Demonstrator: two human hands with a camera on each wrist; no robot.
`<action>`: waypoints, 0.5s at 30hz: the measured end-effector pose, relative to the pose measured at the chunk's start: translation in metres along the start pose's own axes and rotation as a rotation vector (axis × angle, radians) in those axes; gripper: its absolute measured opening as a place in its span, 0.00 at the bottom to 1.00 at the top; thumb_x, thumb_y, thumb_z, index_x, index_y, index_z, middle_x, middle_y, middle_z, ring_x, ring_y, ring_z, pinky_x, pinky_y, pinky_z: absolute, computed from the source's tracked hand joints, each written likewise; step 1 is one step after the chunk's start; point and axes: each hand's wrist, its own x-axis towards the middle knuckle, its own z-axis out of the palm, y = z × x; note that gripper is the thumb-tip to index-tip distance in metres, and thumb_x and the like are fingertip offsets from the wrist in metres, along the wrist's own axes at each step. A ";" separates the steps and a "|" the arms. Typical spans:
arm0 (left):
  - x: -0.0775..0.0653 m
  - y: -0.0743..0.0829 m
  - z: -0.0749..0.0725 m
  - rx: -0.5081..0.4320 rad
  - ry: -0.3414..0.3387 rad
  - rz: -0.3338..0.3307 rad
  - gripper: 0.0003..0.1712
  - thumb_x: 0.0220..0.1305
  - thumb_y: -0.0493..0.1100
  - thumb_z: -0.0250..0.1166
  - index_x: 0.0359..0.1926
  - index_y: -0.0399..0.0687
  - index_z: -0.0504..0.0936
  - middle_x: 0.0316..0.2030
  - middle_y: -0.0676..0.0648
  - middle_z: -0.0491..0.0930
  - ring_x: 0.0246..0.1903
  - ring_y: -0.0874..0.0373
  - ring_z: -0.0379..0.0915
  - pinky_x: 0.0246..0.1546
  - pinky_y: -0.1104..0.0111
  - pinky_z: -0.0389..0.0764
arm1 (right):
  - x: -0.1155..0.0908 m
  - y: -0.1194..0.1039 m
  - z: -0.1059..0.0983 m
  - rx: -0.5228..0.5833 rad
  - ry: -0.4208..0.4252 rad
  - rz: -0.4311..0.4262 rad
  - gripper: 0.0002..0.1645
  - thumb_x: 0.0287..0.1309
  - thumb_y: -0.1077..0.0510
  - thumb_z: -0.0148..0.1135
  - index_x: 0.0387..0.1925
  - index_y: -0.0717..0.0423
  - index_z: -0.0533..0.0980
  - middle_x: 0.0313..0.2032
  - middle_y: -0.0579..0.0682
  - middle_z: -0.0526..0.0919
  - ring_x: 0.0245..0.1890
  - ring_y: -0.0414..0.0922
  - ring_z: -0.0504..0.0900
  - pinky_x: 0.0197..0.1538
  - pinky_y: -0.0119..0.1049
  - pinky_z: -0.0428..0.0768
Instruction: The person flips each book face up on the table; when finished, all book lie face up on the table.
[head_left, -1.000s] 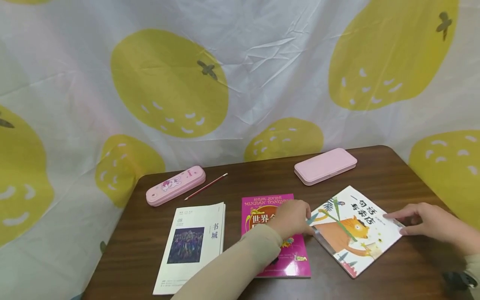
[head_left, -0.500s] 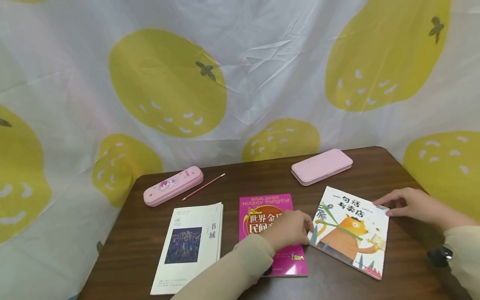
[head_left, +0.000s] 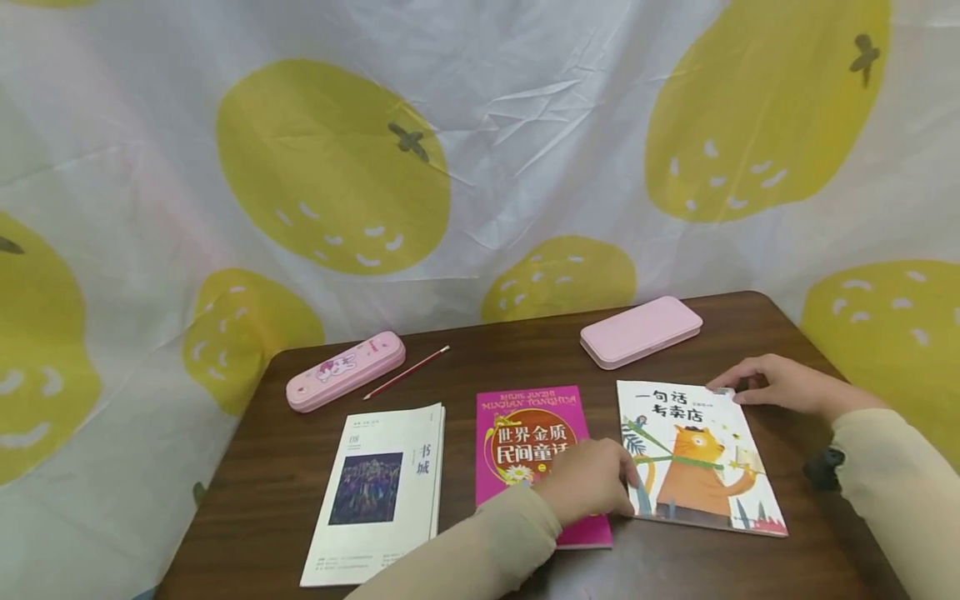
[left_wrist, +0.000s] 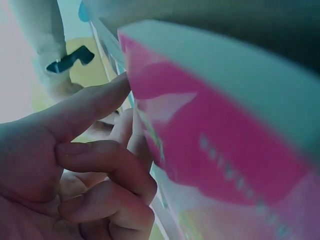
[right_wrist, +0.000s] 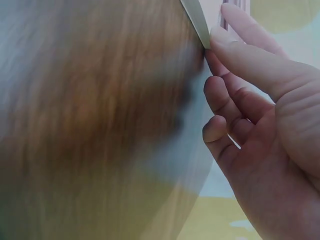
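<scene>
A white picture book [head_left: 686,454] with an orange animal on its cover lies at the right of the table. My right hand [head_left: 783,385] pinches its top right corner, thumb on the near side, as the right wrist view also shows. My left hand [head_left: 588,479] reaches over a magenta storybook [head_left: 525,412] and holds the picture book's lower left edge with thumb and fingers. In the left wrist view, the magenta storybook [left_wrist: 215,135] stands close before the fingers and partly hides that grip. The left hand and sleeve cover part of the storybook's lower half.
A cream magazine [head_left: 371,500] lies at the left. Behind it are a pink rabbit-print pencil case [head_left: 345,371] and a red pencil [head_left: 407,372]. A plain pink case [head_left: 641,332] rests at the back right of the brown table [head_left: 517,354]. A lemon-print curtain [head_left: 525,167] hangs behind.
The picture book has turned from a slant to nearly square beside the magenta storybook. My right hand has moved left and away from me with its corner; the left hand has shifted slightly.
</scene>
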 end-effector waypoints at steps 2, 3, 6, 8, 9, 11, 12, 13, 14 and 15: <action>-0.002 0.002 0.003 -0.001 0.006 -0.015 0.16 0.39 0.51 0.85 0.25 0.69 0.83 0.30 0.67 0.81 0.31 0.68 0.72 0.30 0.67 0.70 | 0.007 0.001 0.002 0.005 0.000 -0.019 0.18 0.58 0.65 0.72 0.50 0.52 0.87 0.44 0.49 0.90 0.33 0.34 0.73 0.34 0.30 0.75; -0.003 0.003 0.005 0.012 0.010 -0.019 0.16 0.39 0.52 0.85 0.25 0.70 0.83 0.31 0.67 0.82 0.31 0.68 0.72 0.30 0.67 0.70 | 0.010 0.001 0.003 0.007 -0.003 -0.033 0.18 0.58 0.66 0.72 0.50 0.52 0.87 0.45 0.50 0.90 0.33 0.34 0.74 0.34 0.30 0.75; -0.007 0.009 0.013 0.049 0.022 -0.028 0.18 0.37 0.54 0.85 0.24 0.72 0.82 0.30 0.67 0.82 0.33 0.68 0.73 0.31 0.68 0.69 | 0.016 0.001 0.005 0.038 -0.012 -0.060 0.17 0.58 0.67 0.71 0.50 0.54 0.87 0.46 0.51 0.90 0.34 0.36 0.76 0.35 0.31 0.76; -0.009 0.013 0.017 0.074 0.025 -0.026 0.19 0.36 0.56 0.86 0.24 0.72 0.81 0.29 0.67 0.81 0.33 0.69 0.73 0.31 0.68 0.69 | 0.018 -0.002 0.005 0.053 -0.023 -0.063 0.17 0.58 0.67 0.71 0.50 0.56 0.86 0.46 0.50 0.90 0.34 0.37 0.76 0.35 0.31 0.76; -0.010 0.016 0.018 0.087 0.025 -0.024 0.19 0.36 0.57 0.86 0.24 0.72 0.81 0.29 0.68 0.81 0.33 0.69 0.73 0.31 0.68 0.69 | 0.019 -0.004 0.005 0.060 -0.026 -0.060 0.17 0.58 0.67 0.71 0.50 0.56 0.87 0.46 0.50 0.90 0.34 0.37 0.76 0.35 0.31 0.76; -0.012 0.019 0.019 0.097 0.023 -0.015 0.18 0.36 0.57 0.85 0.24 0.72 0.81 0.29 0.68 0.81 0.33 0.69 0.73 0.31 0.68 0.68 | 0.020 -0.007 0.006 0.059 -0.018 -0.053 0.16 0.58 0.67 0.71 0.49 0.56 0.87 0.46 0.50 0.91 0.34 0.37 0.75 0.36 0.32 0.75; -0.014 0.019 0.018 0.104 0.022 -0.002 0.18 0.38 0.57 0.85 0.25 0.72 0.82 0.29 0.68 0.81 0.32 0.70 0.73 0.31 0.68 0.68 | 0.020 -0.009 0.006 0.051 -0.010 -0.039 0.16 0.58 0.67 0.71 0.49 0.56 0.87 0.45 0.50 0.90 0.34 0.37 0.75 0.36 0.32 0.75; -0.015 0.019 0.017 0.110 0.021 0.013 0.17 0.39 0.57 0.84 0.26 0.73 0.82 0.29 0.68 0.82 0.32 0.70 0.73 0.30 0.68 0.68 | 0.021 -0.011 0.007 0.041 -0.001 -0.017 0.16 0.58 0.67 0.71 0.48 0.55 0.87 0.45 0.51 0.90 0.34 0.37 0.75 0.36 0.32 0.75; -0.016 0.018 0.015 0.108 0.019 0.027 0.15 0.41 0.57 0.83 0.27 0.73 0.83 0.29 0.68 0.82 0.32 0.70 0.73 0.30 0.69 0.68 | 0.021 -0.014 0.009 0.023 0.013 0.017 0.17 0.58 0.67 0.71 0.49 0.55 0.87 0.45 0.51 0.90 0.34 0.38 0.75 0.36 0.33 0.75; -0.018 0.016 0.013 0.100 0.014 0.043 0.14 0.43 0.57 0.81 0.28 0.72 0.83 0.28 0.68 0.81 0.31 0.71 0.72 0.30 0.69 0.68 | 0.021 -0.016 0.011 -0.002 0.027 0.059 0.17 0.58 0.66 0.72 0.49 0.55 0.86 0.45 0.52 0.89 0.34 0.39 0.75 0.37 0.33 0.75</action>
